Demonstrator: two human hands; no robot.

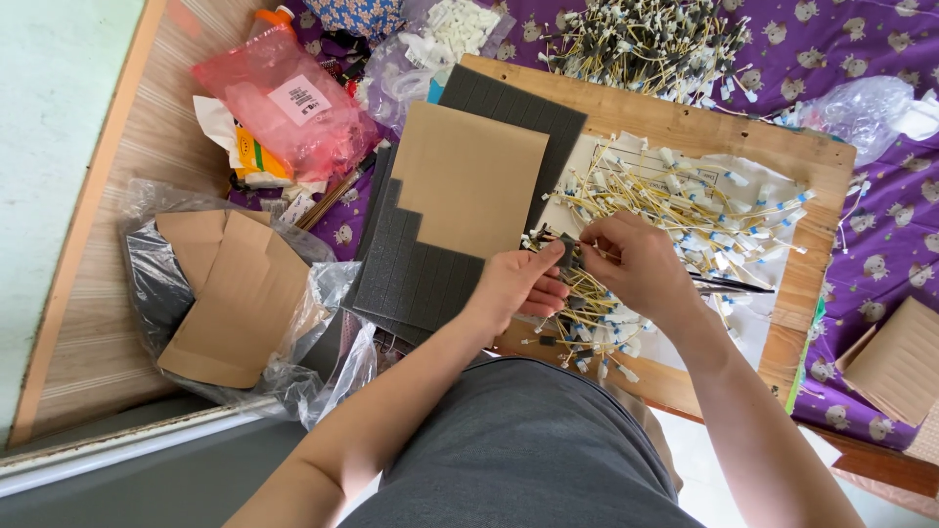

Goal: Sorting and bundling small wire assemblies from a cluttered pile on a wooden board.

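Lying on wooden board (794,149): yellow wires (675,210) at three o'clock, grey foam sheets (430,274) at nine

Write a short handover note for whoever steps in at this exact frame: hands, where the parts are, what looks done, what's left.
Left hand: fingers pinch a small dark foam piece.
Right hand: fingers hold a thin yellow wire against that piece.
Loose pile of yellow wires lies on the wooden board, under the hands.
Grey foam sheets with a brown backing sheet sit left of the hands.
Done: a separate heap of wires lies beyond the board; state unclear.
Left: most of the board pile.
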